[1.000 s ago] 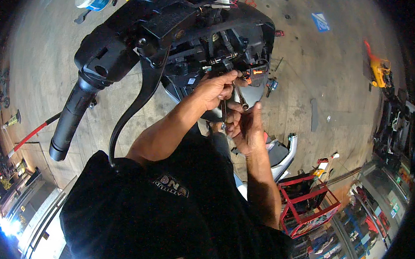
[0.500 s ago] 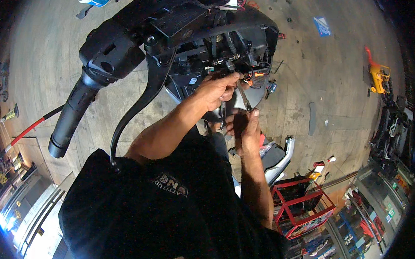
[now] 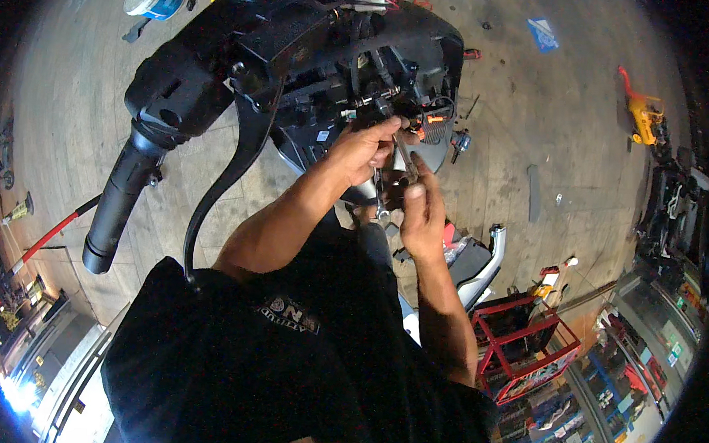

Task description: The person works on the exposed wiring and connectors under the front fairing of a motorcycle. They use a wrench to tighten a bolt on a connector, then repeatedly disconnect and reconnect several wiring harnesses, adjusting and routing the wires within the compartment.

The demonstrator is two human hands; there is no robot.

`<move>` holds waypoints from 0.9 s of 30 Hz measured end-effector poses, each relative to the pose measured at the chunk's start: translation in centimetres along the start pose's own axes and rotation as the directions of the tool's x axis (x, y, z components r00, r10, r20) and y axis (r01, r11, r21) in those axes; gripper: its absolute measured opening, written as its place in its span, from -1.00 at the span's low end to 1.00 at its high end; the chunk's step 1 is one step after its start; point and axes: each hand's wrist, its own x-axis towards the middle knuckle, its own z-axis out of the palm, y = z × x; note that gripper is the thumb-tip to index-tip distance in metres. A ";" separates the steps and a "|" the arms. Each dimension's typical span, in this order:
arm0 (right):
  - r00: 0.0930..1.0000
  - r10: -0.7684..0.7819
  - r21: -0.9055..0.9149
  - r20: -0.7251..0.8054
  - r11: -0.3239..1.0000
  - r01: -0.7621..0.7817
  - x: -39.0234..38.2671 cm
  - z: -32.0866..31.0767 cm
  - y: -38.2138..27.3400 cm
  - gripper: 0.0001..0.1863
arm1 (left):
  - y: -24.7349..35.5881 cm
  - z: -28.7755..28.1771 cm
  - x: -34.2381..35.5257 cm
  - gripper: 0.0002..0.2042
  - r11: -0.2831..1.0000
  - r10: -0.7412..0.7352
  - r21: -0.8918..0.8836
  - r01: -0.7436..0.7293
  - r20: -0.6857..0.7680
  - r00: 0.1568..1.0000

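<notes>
Both my hands are at the opened front of a motorbike or scooter. My left hand is closed, its thumb and forefinger at the dark socket end among the parts. Below its curled fingers a steel spanner sticks out, one jaw end showing. My right hand grips the lower end of a slim metal-handled tool that looks like a ratchet. Its upper end runs up beside my left fingertips. Where the socket meets the bike is partly hidden by my left hand.
A handlebar grip and curved lever stand left of my left arm. A red-framed rack is at lower right. On the floor lie a yellow-orange tool, a blue packet and a white-blue bucket.
My right hand has moved up along the tool, nearer my left hand, with its fingers now higher on the handle. The whole view has shifted slightly.
</notes>
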 end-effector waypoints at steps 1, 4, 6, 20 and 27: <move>0.827 0.540 0.383 0.159 0.738 -0.555 -0.1 -0.5 0.2 -0.48 | 0.2 -0.1 -0.1 -0.81 1.000 -0.003 0.001 0.003 0.036 0.999; 0.800 0.522 0.722 0.296 0.426 -0.545 -0.4 -0.5 1.0 -0.60 | 0.4 -0.1 -0.2 -0.78 1.000 -0.002 0.001 0.002 0.060 0.998; 0.939 0.326 0.159 0.106 0.927 -0.339 -0.1 -0.7 1.1 -0.68 | 0.5 -0.1 -0.2 -0.79 0.999 0.040 0.031 -0.043 0.086 0.995; 0.925 0.354 0.121 -0.138 0.933 -0.339 -0.3 -0.4 1.2 -0.73 | 0.4 0.1 -0.2 -0.75 0.995 0.066 -0.070 -0.064 0.030 0.997; 0.949 0.301 0.127 -0.090 0.949 -0.289 -1.0 -0.4 0.1 -0.73 | 0.1 0.3 -0.3 -0.72 0.997 0.041 -0.073 -0.037 0.046 0.998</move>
